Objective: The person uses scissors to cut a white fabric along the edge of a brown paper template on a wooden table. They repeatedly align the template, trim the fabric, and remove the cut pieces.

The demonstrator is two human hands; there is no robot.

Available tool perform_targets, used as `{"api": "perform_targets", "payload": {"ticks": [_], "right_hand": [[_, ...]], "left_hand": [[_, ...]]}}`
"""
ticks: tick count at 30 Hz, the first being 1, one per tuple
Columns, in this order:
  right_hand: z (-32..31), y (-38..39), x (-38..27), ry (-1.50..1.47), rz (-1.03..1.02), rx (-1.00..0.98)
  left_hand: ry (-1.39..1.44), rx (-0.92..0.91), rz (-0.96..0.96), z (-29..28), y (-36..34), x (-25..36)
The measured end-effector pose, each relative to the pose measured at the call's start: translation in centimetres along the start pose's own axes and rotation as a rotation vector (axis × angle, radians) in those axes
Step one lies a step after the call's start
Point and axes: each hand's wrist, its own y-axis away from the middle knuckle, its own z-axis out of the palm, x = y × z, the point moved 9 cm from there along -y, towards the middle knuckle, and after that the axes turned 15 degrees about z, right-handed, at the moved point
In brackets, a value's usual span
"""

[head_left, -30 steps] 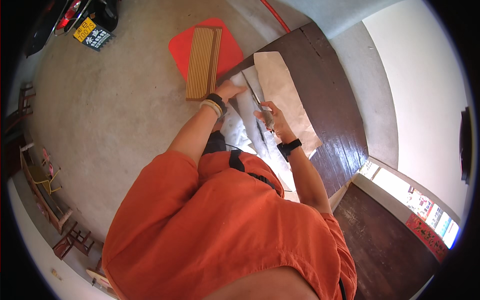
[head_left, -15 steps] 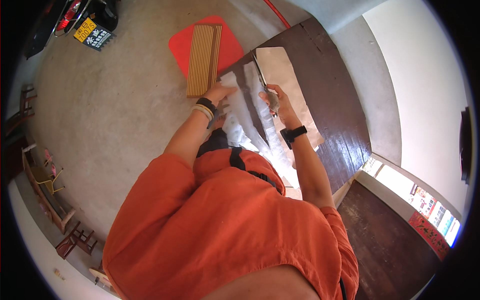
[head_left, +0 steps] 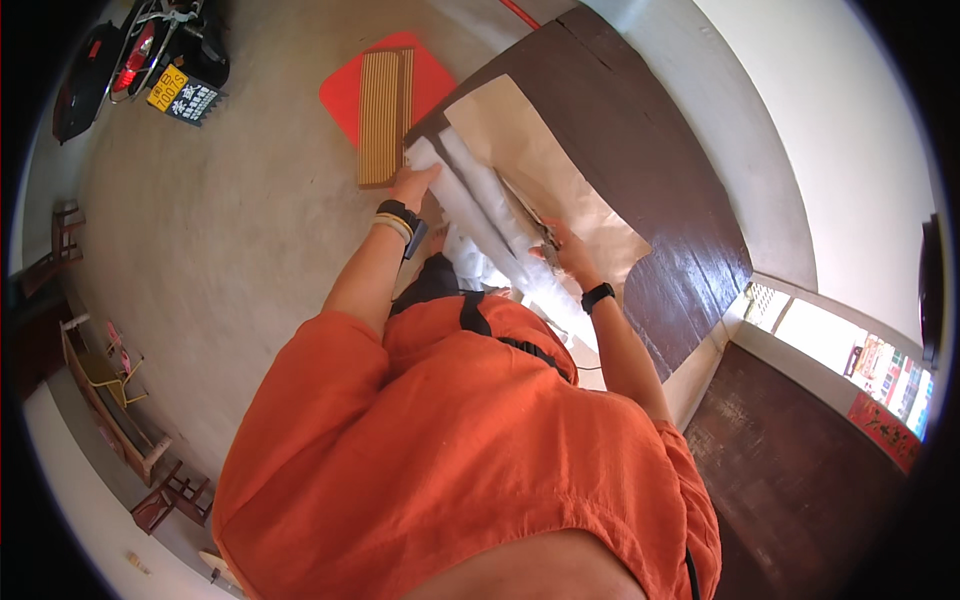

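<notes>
My left hand [head_left: 415,185] is closed on the far left end of a soft white sheet [head_left: 458,205], which slants back toward my lap in long strips. In my right hand [head_left: 572,250] is a long narrow-bladed tool [head_left: 528,212]; my fingers wrap its greyish handle, and its exact kind is hard to make out. The blade points away to the far left, along the right side of the white strips. Brown paper [head_left: 535,135] lies under and beside this hand on the dark table [head_left: 640,130].
A red stool [head_left: 432,85] at the table's far left carries a ribbed tan board [head_left: 380,120]. A motorcycle [head_left: 150,60] stands at the far left on the concrete floor [head_left: 240,190]. Wooden chairs [head_left: 175,495] line the left wall. Another dark wooden surface [head_left: 770,460] is at right.
My right hand and the tool have come nearer and slightly right, the blade tilting further left. My left hand has shifted left with the white sheet's end. The brown paper now slants more.
</notes>
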Motion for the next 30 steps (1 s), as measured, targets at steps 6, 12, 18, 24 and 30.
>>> {"api": "perform_targets", "payload": {"ticks": [6, 12, 18, 24, 30], "right_hand": [[-3.3, -0.2, 5.6, 0.03, 0.001, 0.087], [-3.4, 0.0, 5.3, 0.087, -0.074, 0.168], [-3.9, 0.2, 5.5, 0.155, -0.076, 0.222], [-3.9, 0.8, 4.7, 0.175, -0.08, 0.273], [-5.2, 4.6, 3.4, -0.032, -0.146, 0.284]], "left_hand": [[0.176, 0.52, 0.248, -9.1, 2.2, 0.8], [0.01, 1.079, 0.218, -23.1, 12.8, 1.5], [-0.3, 1.318, 0.509, -36.2, 25.2, 3.7], [-0.552, 1.709, 0.29, -41.7, 37.4, 8.1], [-1.144, 1.095, 0.038, -34.7, 29.7, 5.7]]}}
